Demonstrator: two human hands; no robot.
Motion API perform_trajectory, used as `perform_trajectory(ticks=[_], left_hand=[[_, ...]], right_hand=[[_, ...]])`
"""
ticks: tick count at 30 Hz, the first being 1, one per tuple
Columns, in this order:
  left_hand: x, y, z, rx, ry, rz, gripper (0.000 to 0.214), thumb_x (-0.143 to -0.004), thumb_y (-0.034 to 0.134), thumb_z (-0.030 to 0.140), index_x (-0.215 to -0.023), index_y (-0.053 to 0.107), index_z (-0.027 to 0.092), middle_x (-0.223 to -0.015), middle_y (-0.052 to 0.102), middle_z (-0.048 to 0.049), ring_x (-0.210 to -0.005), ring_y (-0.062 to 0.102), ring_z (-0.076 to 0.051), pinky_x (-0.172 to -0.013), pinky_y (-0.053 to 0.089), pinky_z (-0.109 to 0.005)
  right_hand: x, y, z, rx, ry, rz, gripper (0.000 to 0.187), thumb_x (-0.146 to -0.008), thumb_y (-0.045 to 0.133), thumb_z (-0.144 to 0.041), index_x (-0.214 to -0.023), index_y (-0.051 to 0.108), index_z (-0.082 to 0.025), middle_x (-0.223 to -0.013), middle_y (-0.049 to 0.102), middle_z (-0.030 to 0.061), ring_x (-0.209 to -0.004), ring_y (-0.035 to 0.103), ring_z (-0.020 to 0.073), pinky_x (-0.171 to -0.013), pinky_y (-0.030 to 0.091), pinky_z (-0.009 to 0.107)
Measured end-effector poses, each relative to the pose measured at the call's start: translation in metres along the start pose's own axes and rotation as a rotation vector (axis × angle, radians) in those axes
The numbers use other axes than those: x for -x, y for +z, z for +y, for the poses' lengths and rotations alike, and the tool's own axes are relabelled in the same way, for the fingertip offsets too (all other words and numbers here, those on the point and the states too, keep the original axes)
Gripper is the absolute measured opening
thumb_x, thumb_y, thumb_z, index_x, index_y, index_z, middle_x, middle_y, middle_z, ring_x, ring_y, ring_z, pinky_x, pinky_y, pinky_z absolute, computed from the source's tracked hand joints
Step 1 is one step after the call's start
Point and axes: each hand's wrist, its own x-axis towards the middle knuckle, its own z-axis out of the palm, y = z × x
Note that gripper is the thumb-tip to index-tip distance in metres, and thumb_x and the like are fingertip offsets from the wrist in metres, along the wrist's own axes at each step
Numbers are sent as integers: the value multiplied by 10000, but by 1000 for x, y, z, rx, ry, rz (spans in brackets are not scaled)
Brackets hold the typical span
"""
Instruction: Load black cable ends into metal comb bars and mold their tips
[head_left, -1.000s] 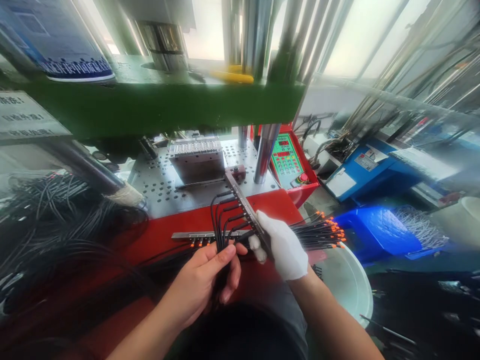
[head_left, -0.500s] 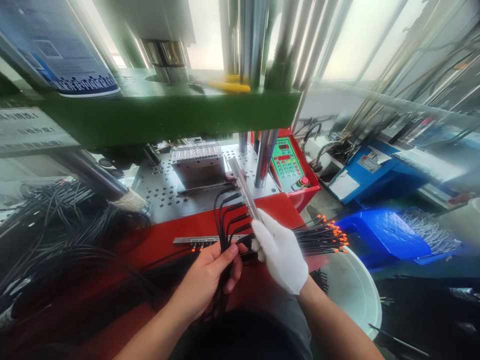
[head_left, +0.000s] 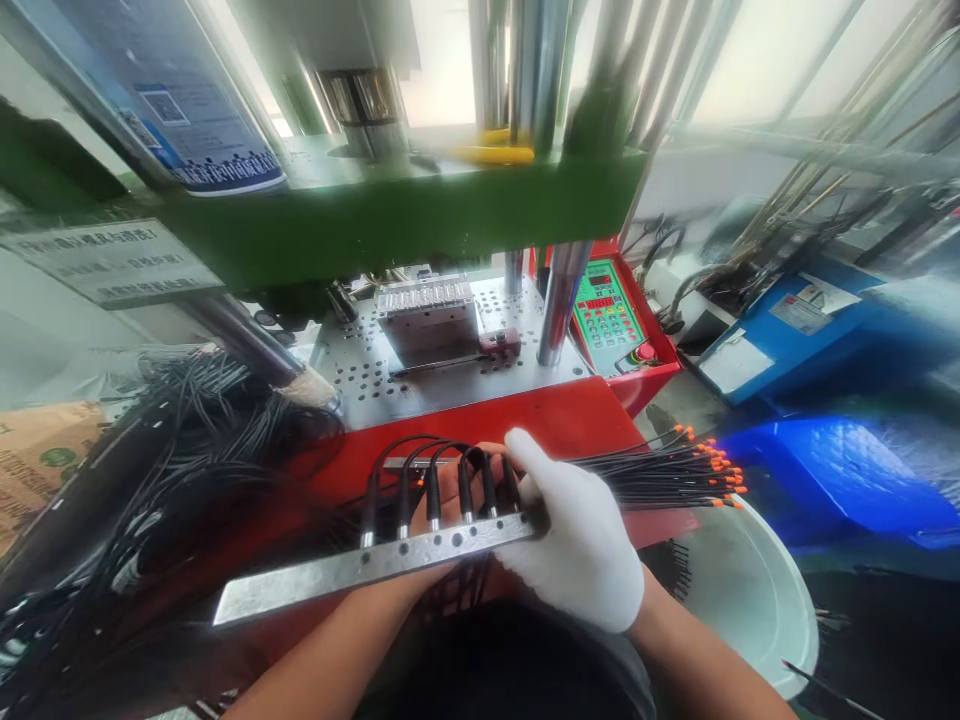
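My right hand (head_left: 581,535), in a white glove, grips one end of a long metal bar (head_left: 311,578). The bar reaches out to the left, nearly level. Several black cables (head_left: 433,500) with metal tips stand in a row along its upper edge and bend over behind it. My left hand (head_left: 450,492) is bare and lies behind the bar, closed around the cables; the bar and cables partly hide its fingers. A second metal bar (head_left: 401,464) lies on the red bench (head_left: 551,415) beyond my hands.
Ahead stands a green press (head_left: 420,215) with a metal mould block (head_left: 427,335) on its perforated plate. A red control box (head_left: 615,315) is at its right. Orange-tipped cables (head_left: 690,470) jut over a white tub (head_left: 780,590). Black cables (head_left: 195,400) are heaped at left.
The bar has swung from pointing away toward the press to lying across in front of me, pointing left. My left hand has gone from beside the bar to behind it.
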Motion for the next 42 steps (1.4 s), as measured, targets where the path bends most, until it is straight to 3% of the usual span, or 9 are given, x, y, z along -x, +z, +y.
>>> perform_trajectory(ticks=[8,15,23,28,30,34,37,42], left_hand=[[-11,2,-7,58,123,-126,438,-803,557,596,-927,678,194,-770,684,-50,-799,661,-215,-725,542,-315],[-11,3,-12,-13,180,-153,554,-747,541,706,-884,685,189,-735,669,-51,-746,643,-215,-670,507,-309],[-5,15,7,-180,246,-144,388,-825,559,558,-841,676,189,-713,633,-45,-709,601,-196,-649,465,-301],[1,7,-1,-297,246,-148,259,-865,581,392,-727,614,175,-600,552,-2,-585,516,-146,-590,418,-275],[7,6,-6,-340,175,-182,313,-903,522,395,-700,567,161,-564,505,17,-497,442,-107,-511,370,-248],[25,10,-6,-323,65,-198,273,-953,432,383,-894,563,151,-593,501,33,-448,389,-66,-439,306,-200],[33,10,-4,-307,3,-187,243,-954,441,363,-938,565,155,-576,504,39,-439,394,-56,-429,298,-183],[36,5,-4,-277,-84,-176,234,-944,459,363,-930,564,154,-551,509,33,-425,392,-58,-414,284,-175]], right_hand=[[1,4,4,4,-24,38,666,-752,606,-247,-1370,362,-208,-671,574,-34,-621,578,148,-643,470,267],[2,5,5,-2,25,-24,704,-732,601,-220,-1386,340,-227,-719,611,-35,-629,583,146,-650,461,269],[11,9,11,-37,35,-3,749,-760,649,-249,-1425,303,-239,-798,636,-21,-690,611,151,-681,478,276],[8,-3,3,-263,194,7,698,-753,706,-321,-1381,405,-271,-707,590,-52,-637,580,125,-624,487,235],[3,-11,1,-376,338,23,581,-781,679,-317,-1325,478,-278,-704,591,-55,-610,563,109,-597,483,218],[-5,-23,5,-637,603,-27,241,-898,527,-411,-1035,602,-228,-603,529,-60,-487,456,80,-463,398,195],[-4,-24,12,-818,648,-132,391,-960,372,-460,-714,501,-185,-518,454,-55,-428,398,71,-429,335,203],[1,-14,16,-1001,751,-216,505,-977,285,-474,-594,430,-177,-477,429,-45,-386,381,75,-417,300,218]])
